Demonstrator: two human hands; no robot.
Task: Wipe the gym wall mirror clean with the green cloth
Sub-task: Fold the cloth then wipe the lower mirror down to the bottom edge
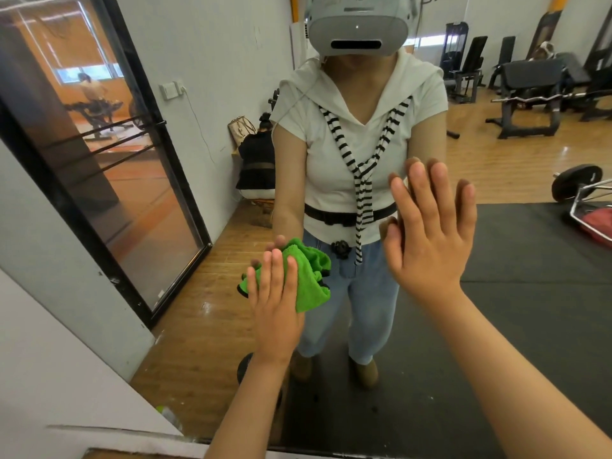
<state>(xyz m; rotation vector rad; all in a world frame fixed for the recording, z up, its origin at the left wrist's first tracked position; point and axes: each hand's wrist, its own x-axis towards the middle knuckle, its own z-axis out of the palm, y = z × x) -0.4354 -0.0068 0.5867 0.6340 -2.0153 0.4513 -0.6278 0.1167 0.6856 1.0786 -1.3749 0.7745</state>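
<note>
Two hands on the mirror (516, 342): your left hand (275, 303), fingers straight, presses the cloth (309, 276) to the glass, left of centre; right hand (430, 240) is flat, spread, empty. Looks mid-wipe; next, sweep the cloth right with even pressure.

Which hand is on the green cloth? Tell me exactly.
The left hand: its straight fingers press the green cloth against the mirror. The right hand lies flat on the mirror, higher up, with nothing under it.
</note>
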